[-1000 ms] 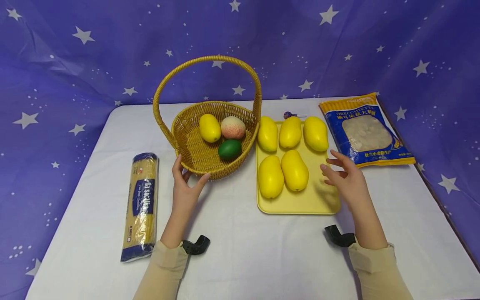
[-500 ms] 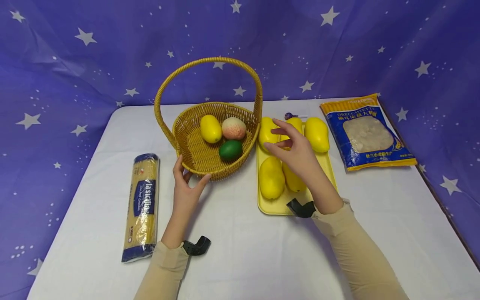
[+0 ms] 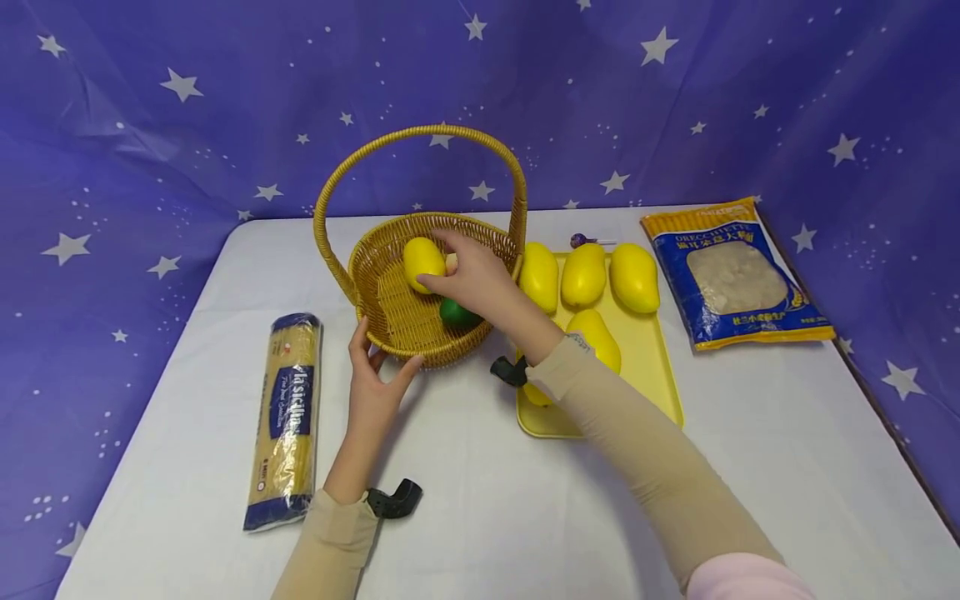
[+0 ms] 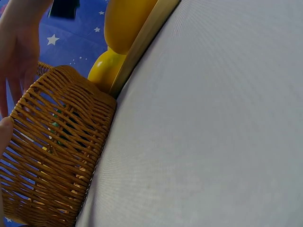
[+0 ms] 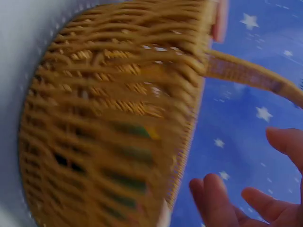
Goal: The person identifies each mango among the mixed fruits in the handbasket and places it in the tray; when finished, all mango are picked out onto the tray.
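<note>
A wicker basket (image 3: pixel 442 354) with a tall handle stands on the table. My left hand (image 3: pixel 375 396) touches its front left side, thumb and index finger spread apart at the rim. Inside lie a yellow fruit (image 3: pixel 422 260), a dark green fruit (image 3: pixel 454 317) and a pinkish peach, which is mostly hidden. My right hand (image 3: pixel 480 279) hovers over the peach inside the basket, thumb near the yellow fruit. In the right wrist view, the fingers of my right hand (image 5: pixel 270 203) are spread and hold nothing visible. The left wrist view shows the basket wall (image 4: pixel 57 146) up close.
Right of the basket, a yellow tray (image 3: pixel 647 358) bears several mangoes (image 3: pixel 584 275), some behind my right forearm. A lollipop (image 3: pixel 579 241) lies behind the tray. An orecchiette bag (image 3: pixel 738 279) is at far right, a spaghetti pack (image 3: pixel 285 421) at left.
My right hand has swept left from beside the tray, across the mangoes, into the space over the basket. The left hand has stayed at the basket, and the fruits lie as before.
</note>
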`<state>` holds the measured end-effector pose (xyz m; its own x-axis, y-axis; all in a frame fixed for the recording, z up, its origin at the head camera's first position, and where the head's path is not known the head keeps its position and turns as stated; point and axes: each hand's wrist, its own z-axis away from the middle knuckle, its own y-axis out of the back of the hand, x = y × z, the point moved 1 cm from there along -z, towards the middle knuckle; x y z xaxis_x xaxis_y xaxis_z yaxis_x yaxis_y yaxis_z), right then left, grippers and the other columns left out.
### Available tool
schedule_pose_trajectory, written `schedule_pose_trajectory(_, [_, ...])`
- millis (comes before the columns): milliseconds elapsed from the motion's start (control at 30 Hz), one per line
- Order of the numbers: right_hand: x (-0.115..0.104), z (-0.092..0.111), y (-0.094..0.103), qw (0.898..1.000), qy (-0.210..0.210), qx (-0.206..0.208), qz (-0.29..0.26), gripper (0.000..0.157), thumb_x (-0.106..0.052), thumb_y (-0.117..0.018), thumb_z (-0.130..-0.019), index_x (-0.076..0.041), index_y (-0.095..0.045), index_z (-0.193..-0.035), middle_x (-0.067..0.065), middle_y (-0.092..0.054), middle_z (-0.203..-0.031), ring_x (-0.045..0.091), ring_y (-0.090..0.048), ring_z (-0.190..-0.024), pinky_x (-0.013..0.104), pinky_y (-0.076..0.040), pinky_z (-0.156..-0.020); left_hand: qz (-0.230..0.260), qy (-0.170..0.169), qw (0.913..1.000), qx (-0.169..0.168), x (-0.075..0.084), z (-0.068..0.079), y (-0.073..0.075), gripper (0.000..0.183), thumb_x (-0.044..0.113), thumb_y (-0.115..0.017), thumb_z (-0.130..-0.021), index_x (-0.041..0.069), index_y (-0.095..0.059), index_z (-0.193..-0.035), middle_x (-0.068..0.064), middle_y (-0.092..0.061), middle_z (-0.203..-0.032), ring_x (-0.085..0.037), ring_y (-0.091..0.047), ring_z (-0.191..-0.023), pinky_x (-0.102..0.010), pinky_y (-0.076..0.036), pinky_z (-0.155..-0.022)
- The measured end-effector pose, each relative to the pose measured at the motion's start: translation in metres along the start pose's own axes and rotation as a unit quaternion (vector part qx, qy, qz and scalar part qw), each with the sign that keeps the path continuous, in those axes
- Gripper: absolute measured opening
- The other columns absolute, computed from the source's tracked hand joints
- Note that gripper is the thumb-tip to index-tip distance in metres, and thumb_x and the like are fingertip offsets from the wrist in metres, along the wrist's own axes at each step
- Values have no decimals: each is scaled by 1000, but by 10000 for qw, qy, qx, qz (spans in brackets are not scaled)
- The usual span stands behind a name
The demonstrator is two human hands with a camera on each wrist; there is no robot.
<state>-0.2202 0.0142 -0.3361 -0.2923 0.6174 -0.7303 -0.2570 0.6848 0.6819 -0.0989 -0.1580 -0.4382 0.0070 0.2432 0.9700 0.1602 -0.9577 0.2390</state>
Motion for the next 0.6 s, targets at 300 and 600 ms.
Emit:
schedule_pose_trajectory(300, [3, -26, -32, 9901, -540, -258, 1271, 81, -48, -68, -86, -16, -32, -151, 11, -45, -142, 27, -58, -109, 43, -51, -86, -157, -65, 9998, -39, 23, 7, 0, 90, 17, -69, -91, 13, -6, -155, -21, -15, -155, -38, -35, -134, -51, -29, -110])
schedule_pose_trajectory(600, [6, -46, -52, 9841, -868, -208, 1536, 89, -45, -67, -88, -12, -18, -154, 15, -47, -135, 28, -62, -92, 40, -54, -74, -75, -122, 9999, 0, 22, 7, 1, 90, 16, -70, -90, 14, -7, -155, -23, -17, -154, -39, -36, -133, -50, -29, -110])
